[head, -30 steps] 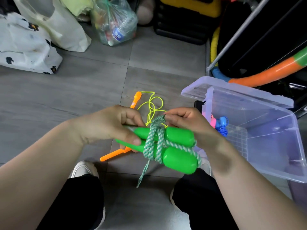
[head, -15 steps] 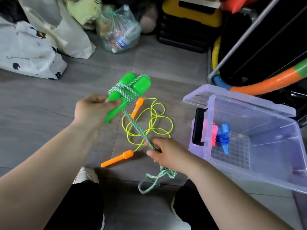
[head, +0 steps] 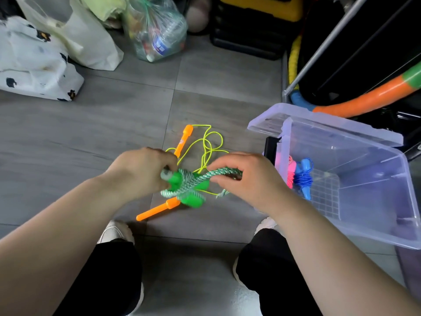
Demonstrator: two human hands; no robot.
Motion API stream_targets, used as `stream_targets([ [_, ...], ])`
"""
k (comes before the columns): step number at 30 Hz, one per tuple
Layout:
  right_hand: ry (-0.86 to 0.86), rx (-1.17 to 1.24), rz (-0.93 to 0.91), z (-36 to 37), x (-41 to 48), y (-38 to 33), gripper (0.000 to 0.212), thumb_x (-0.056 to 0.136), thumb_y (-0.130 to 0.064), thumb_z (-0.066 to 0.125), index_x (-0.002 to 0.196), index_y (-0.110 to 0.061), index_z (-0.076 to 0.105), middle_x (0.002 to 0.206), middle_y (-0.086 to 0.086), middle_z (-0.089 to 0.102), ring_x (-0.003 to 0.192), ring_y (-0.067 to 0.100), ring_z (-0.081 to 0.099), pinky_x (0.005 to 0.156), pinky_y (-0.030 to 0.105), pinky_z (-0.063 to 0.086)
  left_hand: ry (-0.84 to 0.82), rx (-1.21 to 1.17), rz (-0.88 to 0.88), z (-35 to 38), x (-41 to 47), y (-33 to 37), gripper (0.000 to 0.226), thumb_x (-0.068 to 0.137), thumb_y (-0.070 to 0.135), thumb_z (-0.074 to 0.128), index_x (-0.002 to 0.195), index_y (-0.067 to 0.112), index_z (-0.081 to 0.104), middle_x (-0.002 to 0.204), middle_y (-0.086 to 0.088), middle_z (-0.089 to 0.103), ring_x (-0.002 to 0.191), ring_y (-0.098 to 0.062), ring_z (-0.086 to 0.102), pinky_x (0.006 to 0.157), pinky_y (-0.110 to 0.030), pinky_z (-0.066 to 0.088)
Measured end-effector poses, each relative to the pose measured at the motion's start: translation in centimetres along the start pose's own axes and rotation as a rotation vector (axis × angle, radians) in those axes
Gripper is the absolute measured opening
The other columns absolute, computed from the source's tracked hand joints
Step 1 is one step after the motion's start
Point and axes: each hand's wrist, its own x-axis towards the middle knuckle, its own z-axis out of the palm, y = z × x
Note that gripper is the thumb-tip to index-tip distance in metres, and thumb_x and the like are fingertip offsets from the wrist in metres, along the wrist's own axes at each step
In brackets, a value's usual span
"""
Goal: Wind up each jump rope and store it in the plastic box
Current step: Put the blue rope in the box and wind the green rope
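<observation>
Each grip full — left hand [head: 141,172] around green handles [head: 197,200], right hand [head: 248,179] in a pinch on braided rope [head: 218,175] — bottle label [head: 158,47] illegible

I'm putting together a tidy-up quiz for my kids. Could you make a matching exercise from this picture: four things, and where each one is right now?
Things
1. green handles
2. green-and-white braided cord
3. orange-handled rope
4. blue rope

Places
A. wound up inside the plastic box
B. a loop of it pinched by the right hand
C. lying loose on the floor
D. held by the left hand

Pairs: 1-D, 2-B, 3-C, 4-A
</observation>
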Motion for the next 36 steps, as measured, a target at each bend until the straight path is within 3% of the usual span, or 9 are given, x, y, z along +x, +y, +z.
stream_targets([
  [5, 0.01, 0.177, 0.077, -0.7, 0.2, 0.5, 0.006, 0.072, -0.02, 0.073, 0.078, -0.021, 0.071, 0.076, -0.016, 0.063, 0.08, 0.003, 0.058, 0.077, 0.025, 0.045, -0.365, -0.432, 0.205, 0.0, -0.9, 0.3, 0.034, 0.061, 0.016, 0.078, 0.061, 0.04, 0.054, 0.065, 0.022, 0.058, 0.067, 0.01, 0.055, 0.06, -0.001, 0.036],
  [9, 0.073, 0.35, 0.183, -1.3, 0.7, 1.7, 0.021, 0.073, -0.012, 0.071, 0.069, -0.031, 0.062, 0.059, -0.021, 0.06, 0.057, -0.01, 0.052, 0.06, 0.005, 0.039, -0.487, -0.902, 0.276, -1.0, -0.8, -0.6, 0.039, 0.023, 0.039, 0.081, 0.059, 0.041, 0.067, 0.058, 0.021, 0.065, 0.057, -0.004, 0.056, 0.054, -0.012, 0.046],
  [13, 0.029, 0.474, 0.291, -1.0, 0.9, 1.7, 0.031, 0.082, -0.001, 0.058, 0.065, -0.026, 0.062, 0.063, 0.0, 0.067, 0.062, 0.006, 0.055, 0.067, 0.028, 0.048, -0.432, -1.305, 0.289, -1.5, -0.9, -1.3, 0.043, 0.015, 0.035, 0.089, 0.052, 0.03, 0.068, 0.055, 0.011, 0.067, 0.045, -0.001, 0.058, 0.044, -0.013, 0.047],
  [16, -0.115, 0.352, 0.397, -0.1, 0.7, 1.4, 0.046, 0.088, 0.002, 0.044, 0.051, -0.023, 0.054, 0.037, -0.014, 0.056, 0.038, -0.005, 0.048, 0.055, 0.019, 0.042, -0.334, -1.544, 0.256, -1.4, -0.7, -1.1, 0.043, 0.021, 0.037, 0.091, 0.054, 0.023, 0.068, 0.055, 0.005, 0.065, 0.043, -0.009, 0.059, 0.04, -0.017, 0.046],
  [20, -0.238, 0.206, 0.35, 2.7, 0.7, 1.1, 0.028, 0.093, -0.021, 0.043, 0.084, -0.001, 0.061, 0.059, 0.0, 0.055, 0.036, 0.0, 0.042, 0.056, 0.026, 0.037, -0.084, -1.668, -0.011, -1.5, 0.3, -0.5, 0.023, 0.047, 0.024, 0.079, 0.064, 0.017, 0.067, 0.054, 0.002, 0.068, 0.046, -0.01, 0.065, 0.037, -0.014, 0.044],
  [25, -0.453, 0.001, 0.288, 3.8, 0.4, 1.0, 0.028, 0.089, -0.018, 0.05, 0.116, -0.014, 0.056, 0.081, -0.004, 0.05, 0.076, 0.01, 0.046, 0.067, 0.023, 0.04, 0.368, -1.329, -0.477, -0.3, 1.8, -1.6, 0.02, 0.076, 0.011, 0.068, 0.095, 0.009, 0.061, 0.071, -0.005, 0.068, 0.048, -0.009, 0.061, 0.037, -0.013, 0.045],
  [28, -0.461, -0.008, 0.277, 3.3, 0.4, 0.5, 0.025, 0.084, -0.013, 0.053, 0.108, -0.017, 0.06, 0.069, -0.013, 0.047, 0.068, 0.009, 0.045, 0.061, 0.02, 0.037, 0.521, -0.984, -0.529, -0.4, 1.9, -2.1, 0.032, 0.074, 0.013, 0.071, 0.104, 0.005, 0.062, 0.088, -0.007, 0.059, 0.064, -0.022, 0.056, 0.062, -0.027, 0.052],
  [33, -0.421, -0.04, 0.182, 2.4, 0.1, -0.2, 0.018, 0.079, -0.012, 0.053, 0.068, -0.026, 0.051, 0.058, -0.007, 0.042, 0.059, 0.012, 0.04, 0.059, 0.029, 0.034, 0.467, -0.514, -0.485, 0.0, 1.1, -2.2, 0.025, 0.076, 0.013, 0.067, 0.1, 0.008, 0.06, 0.105, -0.014, 0.06, 0.097, -0.034, 0.054, 0.072, -0.03, 0.034],
  [36, -0.3, -0.056, 0.141, 1.8, 0.0, -0.2, 0.012, 0.077, -0.01, 0.051, 0.079, -0.018, 0.059, 0.056, -0.004, 0.039, 0.057, 0.015, 0.035, 0.057, 0.03, 0.032, 0.338, -0.343, -0.414, 0.6, 0.8, -2.1, 0.025, 0.075, 0.011, 0.065, 0.101, 0.009, 0.061, 0.113, -0.016, 0.059, 0.102, -0.038, 0.053, 0.076, -0.034, 0.04],
])
